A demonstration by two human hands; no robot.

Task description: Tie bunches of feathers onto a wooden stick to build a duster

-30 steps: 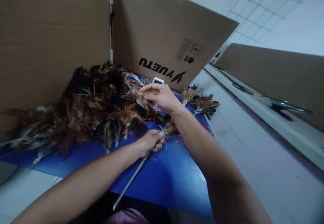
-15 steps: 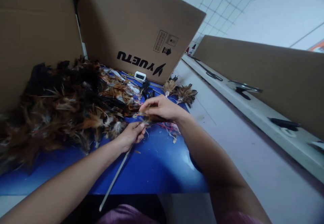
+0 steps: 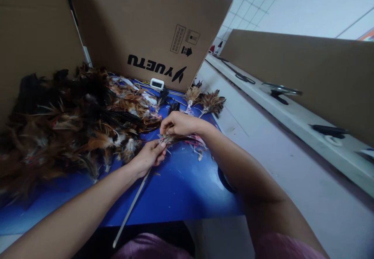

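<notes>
My left hand (image 3: 150,155) is closed around a thin pale stick (image 3: 131,208), which slants down past the front edge of the blue table (image 3: 181,196). Brown feathers (image 3: 175,138) stick out to the right from the stick's upper end. Above that end, my right hand (image 3: 181,124) pinches at the base of the feathers, its fingertips close to my left thumb. What exactly lies between the right fingertips is too small to make out. A large heap of brown and black feathers (image 3: 67,122) covers the table's left side.
Cardboard sheets (image 3: 140,21) stand behind the table. A small white digital device (image 3: 157,84) leans there. Two feather bunches (image 3: 212,102) lie at the back right, pink and white string scraps (image 3: 198,144) nearer. A pale ledge (image 3: 263,99) on the right holds scissors (image 3: 244,78).
My right hand has come down and closer to my left thumb, its fingers more curled at the feather base. The camera view has shifted slightly. My left hand still holds the stick.
</notes>
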